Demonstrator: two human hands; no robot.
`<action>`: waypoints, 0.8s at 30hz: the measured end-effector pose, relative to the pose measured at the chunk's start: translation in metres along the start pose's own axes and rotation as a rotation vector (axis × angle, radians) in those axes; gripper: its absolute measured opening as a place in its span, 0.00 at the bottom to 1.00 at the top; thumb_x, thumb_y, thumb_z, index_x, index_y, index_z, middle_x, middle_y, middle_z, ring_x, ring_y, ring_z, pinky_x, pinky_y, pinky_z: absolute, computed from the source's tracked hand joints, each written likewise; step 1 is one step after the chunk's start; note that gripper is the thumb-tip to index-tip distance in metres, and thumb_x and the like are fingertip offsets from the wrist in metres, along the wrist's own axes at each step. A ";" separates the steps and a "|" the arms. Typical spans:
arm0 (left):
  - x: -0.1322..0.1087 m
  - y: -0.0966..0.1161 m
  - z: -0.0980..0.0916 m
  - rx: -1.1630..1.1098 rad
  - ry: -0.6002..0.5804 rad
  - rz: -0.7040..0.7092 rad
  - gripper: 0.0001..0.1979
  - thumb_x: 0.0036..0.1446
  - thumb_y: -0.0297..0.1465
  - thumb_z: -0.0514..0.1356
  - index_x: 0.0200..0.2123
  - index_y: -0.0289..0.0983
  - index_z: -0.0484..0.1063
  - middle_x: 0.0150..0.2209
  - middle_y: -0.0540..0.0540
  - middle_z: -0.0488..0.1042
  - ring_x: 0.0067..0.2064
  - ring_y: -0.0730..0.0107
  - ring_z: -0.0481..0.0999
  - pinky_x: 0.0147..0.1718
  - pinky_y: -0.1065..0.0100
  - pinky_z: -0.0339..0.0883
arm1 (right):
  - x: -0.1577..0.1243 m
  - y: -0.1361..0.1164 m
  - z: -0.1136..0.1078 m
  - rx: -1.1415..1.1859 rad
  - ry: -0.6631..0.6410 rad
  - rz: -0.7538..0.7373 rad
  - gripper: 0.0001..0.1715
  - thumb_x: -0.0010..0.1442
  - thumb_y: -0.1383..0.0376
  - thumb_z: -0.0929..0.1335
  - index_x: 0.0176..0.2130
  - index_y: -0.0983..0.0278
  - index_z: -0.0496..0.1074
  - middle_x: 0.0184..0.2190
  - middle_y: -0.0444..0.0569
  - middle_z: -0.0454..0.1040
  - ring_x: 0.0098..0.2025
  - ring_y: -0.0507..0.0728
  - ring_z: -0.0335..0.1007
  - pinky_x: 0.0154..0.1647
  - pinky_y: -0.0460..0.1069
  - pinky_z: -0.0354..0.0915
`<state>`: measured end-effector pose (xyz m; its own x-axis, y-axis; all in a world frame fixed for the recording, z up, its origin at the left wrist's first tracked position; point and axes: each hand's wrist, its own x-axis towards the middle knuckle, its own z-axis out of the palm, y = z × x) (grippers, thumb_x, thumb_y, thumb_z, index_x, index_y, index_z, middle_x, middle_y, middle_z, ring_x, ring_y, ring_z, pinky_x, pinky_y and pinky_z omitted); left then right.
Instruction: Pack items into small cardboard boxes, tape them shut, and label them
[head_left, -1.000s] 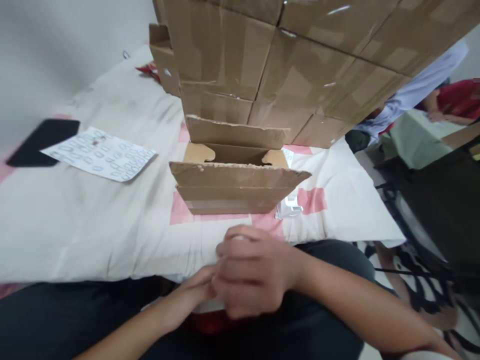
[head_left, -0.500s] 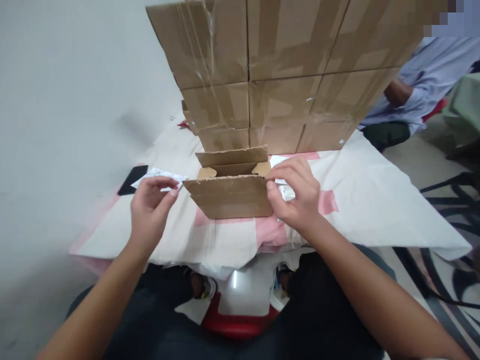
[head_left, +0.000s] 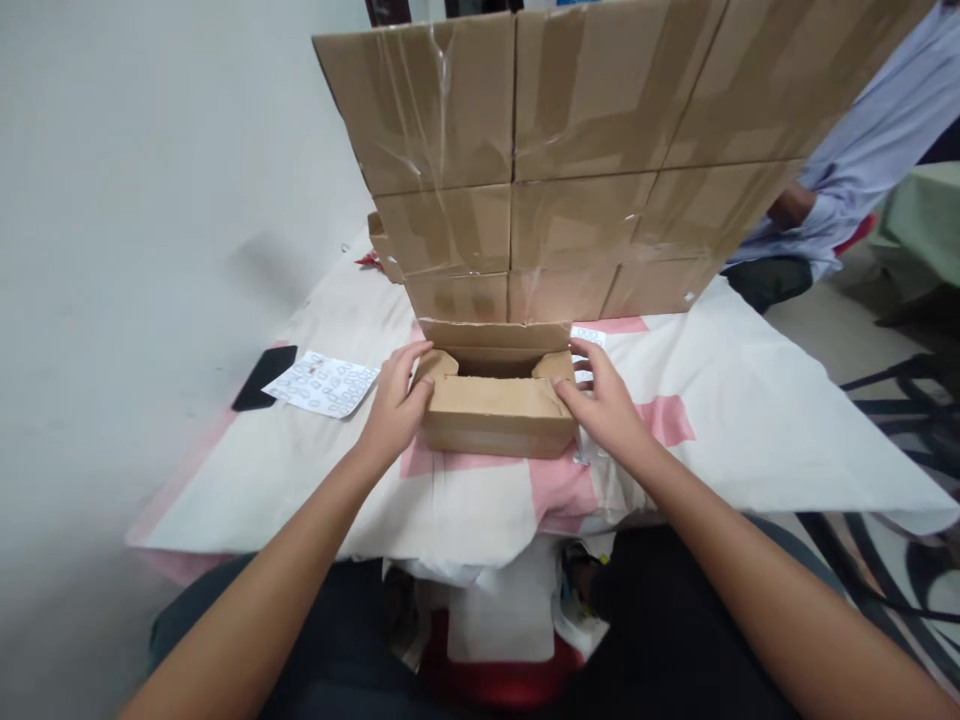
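Note:
A small cardboard box (head_left: 499, 436) sits on the cloth-covered table in front of me. Its near flap (head_left: 496, 395) is folded inward over part of the opening, while the far flap (head_left: 491, 333) stands up at the back. My left hand (head_left: 394, 402) grips the left end of the box, with the thumb on the near flap's corner. At the right end, my right hand (head_left: 602, 402) holds the box the same way, its thumb pressing the flap. The inside is dark, and I cannot make out any contents.
Taped cardboard boxes (head_left: 577, 215) are stacked right behind the small box. To the left lie a sheet of printed paper (head_left: 322, 385) and a flat black object (head_left: 264, 378). A person in a light shirt (head_left: 862, 165) sits at the far right.
Both hands have closed in on the box ends, the left one moving right onto the box. The near flap, which hung outward, is now bent inward over the opening.

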<state>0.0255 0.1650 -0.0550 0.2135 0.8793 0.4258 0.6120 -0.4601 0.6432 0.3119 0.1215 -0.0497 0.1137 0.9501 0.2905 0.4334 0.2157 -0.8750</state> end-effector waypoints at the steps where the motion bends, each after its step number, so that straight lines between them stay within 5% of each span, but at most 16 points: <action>1: 0.000 0.001 -0.001 0.034 -0.011 0.041 0.19 0.65 0.34 0.51 0.58 0.42 0.67 0.61 0.43 0.68 0.63 0.55 0.64 0.63 0.49 0.58 | -0.001 -0.001 -0.003 -0.020 -0.008 0.001 0.32 0.59 0.60 0.69 0.61 0.59 0.62 0.60 0.56 0.67 0.54 0.61 0.69 0.47 0.55 0.72; 7: -0.015 0.000 -0.017 0.195 -0.138 0.305 0.15 0.67 0.37 0.55 0.54 0.42 0.70 0.60 0.43 0.69 0.64 0.51 0.60 0.64 0.45 0.54 | 0.003 0.015 -0.025 0.033 -0.101 0.019 0.29 0.64 0.53 0.68 0.61 0.57 0.64 0.62 0.54 0.67 0.58 0.62 0.69 0.55 0.59 0.70; 13: -0.040 0.006 -0.028 0.263 0.004 0.467 0.12 0.61 0.36 0.62 0.46 0.39 0.67 0.56 0.37 0.70 0.62 0.46 0.62 0.59 0.44 0.60 | 0.015 0.032 -0.036 -0.027 -0.110 0.082 0.22 0.64 0.49 0.67 0.51 0.58 0.72 0.55 0.52 0.74 0.56 0.63 0.71 0.58 0.61 0.68; 19: -0.043 0.011 -0.041 0.307 0.190 0.797 0.10 0.53 0.23 0.68 0.34 0.41 0.71 0.46 0.46 0.75 0.49 0.61 0.71 0.50 0.54 0.67 | 0.015 0.027 -0.026 -0.122 -0.153 0.102 0.21 0.66 0.51 0.65 0.52 0.58 0.72 0.55 0.52 0.75 0.50 0.62 0.75 0.53 0.59 0.71; 24: -0.042 0.026 -0.046 0.220 0.036 0.819 0.10 0.54 0.20 0.67 0.30 0.40 0.70 0.37 0.50 0.79 0.41 0.71 0.77 0.42 0.62 0.69 | 0.008 0.021 -0.026 -0.081 -0.218 0.012 0.27 0.66 0.49 0.64 0.60 0.56 0.68 0.58 0.53 0.73 0.57 0.65 0.72 0.57 0.60 0.70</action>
<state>-0.0030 0.1101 -0.0271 0.6316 0.2726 0.7258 0.4095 -0.9122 -0.0137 0.3453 0.1274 -0.0557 -0.0725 0.9805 0.1824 0.5043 0.1938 -0.8415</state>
